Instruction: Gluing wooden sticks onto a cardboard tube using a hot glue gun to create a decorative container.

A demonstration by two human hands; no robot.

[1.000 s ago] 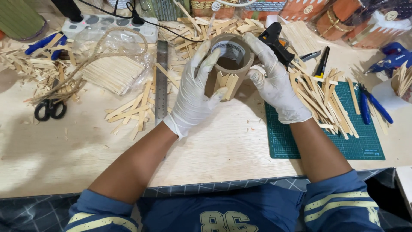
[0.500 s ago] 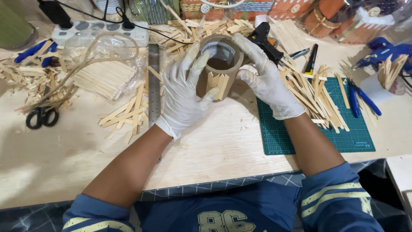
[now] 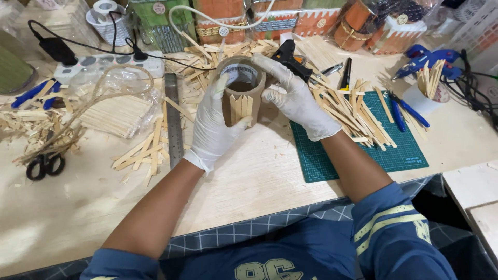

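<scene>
Head view. Both hands wore white gloves and held a brown cardboard tube (image 3: 241, 93) upright above the table (image 3: 249, 181), near its far middle. The left hand (image 3: 215, 124) was wrapped around the tube's left and front side, its fingers (image 3: 239, 124) closed against a row of flat wooden sticks (image 3: 242, 108) standing side by side on the tube's front wall. The right hand (image 3: 293, 96) gripped the tube from the right, its fingers (image 3: 267, 63) curled over the top rim. The tube's open top faced the camera; what lay inside could not be made out.

Just behind the right hand lay a black glue gun (image 3: 290, 57). To the right, a green cutting mat (image 3: 363, 150) carried a loose heap of sticks (image 3: 347, 114), with blue-handled pliers (image 3: 407, 111) at its far edge. To the left of the tube, a metal ruler (image 3: 174, 119) lay lengthwise on the table, with scattered sticks beside it and a clear bag of sticks (image 3: 119, 111) further left. Black-handled scissors (image 3: 44, 166) lay near the left edge. A white power strip (image 3: 109, 65) sat at the back left, cables plugged in.
</scene>
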